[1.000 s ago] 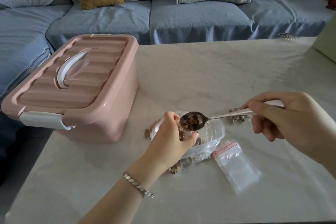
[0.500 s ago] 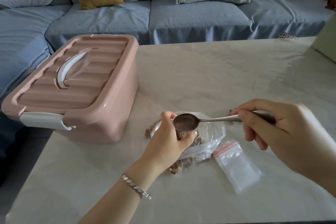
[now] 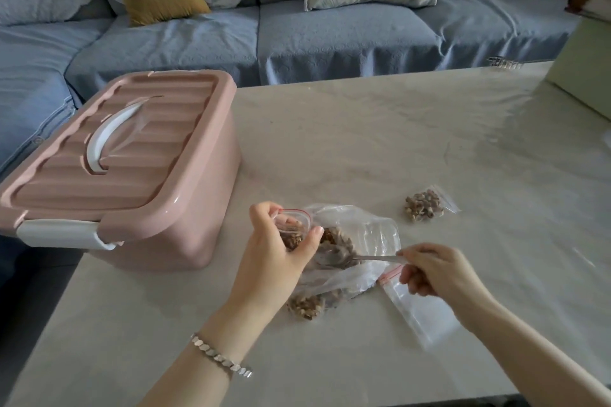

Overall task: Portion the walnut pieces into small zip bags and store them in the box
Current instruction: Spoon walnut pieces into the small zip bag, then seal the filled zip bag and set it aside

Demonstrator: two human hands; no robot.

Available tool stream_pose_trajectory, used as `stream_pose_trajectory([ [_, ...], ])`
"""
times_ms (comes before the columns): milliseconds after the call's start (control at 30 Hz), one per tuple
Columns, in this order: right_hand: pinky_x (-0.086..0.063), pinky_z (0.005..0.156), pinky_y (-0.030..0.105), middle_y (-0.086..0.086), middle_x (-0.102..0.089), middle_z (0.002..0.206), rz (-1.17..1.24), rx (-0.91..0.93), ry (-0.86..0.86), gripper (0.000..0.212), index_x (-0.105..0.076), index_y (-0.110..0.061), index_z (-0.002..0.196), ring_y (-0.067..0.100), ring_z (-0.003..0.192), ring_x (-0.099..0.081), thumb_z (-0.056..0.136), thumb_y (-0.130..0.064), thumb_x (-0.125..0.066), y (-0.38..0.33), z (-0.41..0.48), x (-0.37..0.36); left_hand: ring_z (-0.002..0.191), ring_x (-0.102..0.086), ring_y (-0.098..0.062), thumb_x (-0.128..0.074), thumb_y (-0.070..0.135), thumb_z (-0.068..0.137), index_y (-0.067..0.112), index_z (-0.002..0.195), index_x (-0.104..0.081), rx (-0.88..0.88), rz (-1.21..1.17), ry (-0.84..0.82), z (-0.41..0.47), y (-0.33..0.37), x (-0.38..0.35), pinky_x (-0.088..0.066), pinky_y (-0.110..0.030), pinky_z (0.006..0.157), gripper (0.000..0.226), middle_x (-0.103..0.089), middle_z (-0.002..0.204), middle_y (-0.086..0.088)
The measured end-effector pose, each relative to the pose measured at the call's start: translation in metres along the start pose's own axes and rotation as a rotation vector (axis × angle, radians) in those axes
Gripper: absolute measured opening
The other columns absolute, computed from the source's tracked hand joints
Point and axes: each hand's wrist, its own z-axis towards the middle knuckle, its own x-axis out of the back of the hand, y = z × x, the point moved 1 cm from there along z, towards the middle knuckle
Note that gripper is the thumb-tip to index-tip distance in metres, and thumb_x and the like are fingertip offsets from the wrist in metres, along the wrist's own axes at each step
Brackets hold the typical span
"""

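Since the earlier frame your right grip [image 3: 439, 274] has gone down, and the spoon [image 3: 373, 258] has left the mouth of the small zip bag [image 3: 294, 225]. Its bowl is now inside the big clear bag [image 3: 367, 231], among the walnut pieces [image 3: 337, 238]. Your right grip pinches the spoon handle with curled fingers. Your left grip [image 3: 274, 261] is curled round the small zip bag, open and partly filled. One filled bag [image 3: 425, 206] lies apart on the bench [image 3: 363, 129]. The pink box [image 3: 148, 175] stands closed at the left.
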Motion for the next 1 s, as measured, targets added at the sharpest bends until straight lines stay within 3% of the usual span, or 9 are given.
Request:
stream_pose_trajectory([
  [100, -0.043, 0.044, 0.022, 0.002, -0.064, 0.051, -0.165, 0.003, 0.028, 0.014, -0.063, -0.008, 0.083, 0.015, 0.041, -0.055, 0.087, -0.021, -0.061, 0.008, 0.003, 0.002, 0.084, -0.058, 0.001, -0.071, 0.028, 0.078, 0.019, 0.102, -0.029, -0.002, -0.031, -0.059, -0.001, -0.002, -0.007, -0.043, -0.01, 0.073, 0.049, -0.056, 0.089, 0.013],
  [167, -0.047, 0.058, 0.024, -0.001, -0.069, 0.073, -0.451, 0.047, 0.076, 0.026, -0.061, -0.016, 0.091, 0.012, 0.06, -0.062, 0.082, -0.04, -0.064, 0.008, 0.0, 0.006, 0.088, -0.06, -0.011, -0.069, 0.032, 0.077, 0.023, 0.102, -0.028, 0.003, -0.04, -0.097, -0.002, 0.0, -0.013, -0.046, -0.022, 0.077, 0.049, -0.057, 0.095, 0.009],
  [267, -0.039, 0.079, 0.021, -0.008, -0.056, 0.108, -0.741, 0.364, 0.235, 0.031, -0.06, -0.03, 0.106, 0.011, 0.105, -0.051, 0.08, -0.046, -0.062, -0.008, -0.018, 0.006, 0.087, -0.057, 0.0, -0.069, 0.032, 0.078, 0.024, 0.102, -0.028, -0.022, -0.065, -0.139, -0.004, 0.009, -0.02, -0.041, -0.008, 0.071, 0.048, -0.058, 0.095, 0.007],
  [333, -0.038, 0.079, 0.01, -0.015, -0.057, 0.103, -0.545, 0.582, 0.17, 0.02, -0.063, -0.036, 0.097, 0.002, 0.101, -0.052, 0.078, -0.04, -0.066, -0.028, -0.033, 0.0, 0.086, -0.056, 0.0, -0.068, 0.034, 0.079, 0.029, 0.099, -0.027, -0.024, -0.073, -0.19, -0.006, 0.016, -0.028, -0.041, -0.007, 0.07, 0.046, -0.056, 0.095, 0.007],
  [467, -0.048, 0.073, 0.014, -0.018, -0.064, 0.085, -0.386, 0.54, -0.087, 0.009, -0.064, -0.045, 0.078, 0.0, 0.083, -0.059, 0.074, -0.04, -0.069, -0.048, -0.045, -0.02, 0.075, -0.054, -0.001, -0.067, 0.024, 0.081, 0.032, 0.091, -0.022, -0.038, -0.092, -0.259, -0.009, 0.029, -0.046, -0.043, -0.012, 0.067, 0.047, -0.055, 0.094, 0.002],
  [700, -0.045, 0.054, 0.014, -0.005, -0.07, 0.07, -0.417, 0.55, 0.033, 0.01, -0.072, -0.023, 0.073, 0.007, 0.061, -0.061, 0.082, -0.023, -0.068, -0.039, -0.03, -0.009, 0.102, -0.051, -0.011, -0.067, 0.028, 0.083, 0.028, 0.111, -0.018, -0.1, -0.081, -0.337, -0.012, 0.035, -0.06, -0.04, -0.018, 0.087, 0.056, -0.05, 0.11, 0.006],
  [833, -0.04, 0.06, 0.012, -0.004, -0.064, 0.061, -0.54, 0.672, 0.189, 0.008, -0.07, -0.013, 0.075, 0.004, 0.06, -0.054, 0.082, -0.016, -0.068, -0.044, -0.012, 0.028, 0.12, -0.034, 0.003, -0.066, 0.042, 0.08, 0.028, 0.14, -0.009, -0.011, -0.09, -0.401, -0.011, 0.031, -0.054, -0.031, -0.012, 0.094, 0.084, -0.036, 0.126, 0.015],
  [900, -0.038, 0.059, 0.007, -0.014, -0.059, 0.058, -0.558, 0.682, 0.224, 0.009, -0.068, -0.017, 0.073, -0.007, 0.057, -0.053, 0.082, -0.014, -0.067, -0.048, 0.003, 0.054, 0.114, -0.034, 0.014, -0.063, 0.034, 0.085, 0.026, 0.14, -0.022, -0.034, -0.056, -0.402, -0.013, 0.026, -0.05, -0.03, -0.003, 0.088, 0.069, -0.038, 0.126, 0.017],
  [1000, -0.039, 0.061, 0.007, -0.015, -0.062, 0.06, -0.638, 0.605, 0.147, 0.021, -0.062, -0.027, 0.069, 0.001, 0.059, -0.057, 0.082, -0.011, -0.067, -0.046, 0.032, 0.083, 0.102, -0.038, 0.022, -0.062, 0.022, 0.088, 0.022, 0.122, -0.05, -0.137, 0.026, -0.368, -0.017, 0.018, -0.043, -0.028, 0.005, 0.082, 0.036, -0.045, 0.109, 0.021],
])
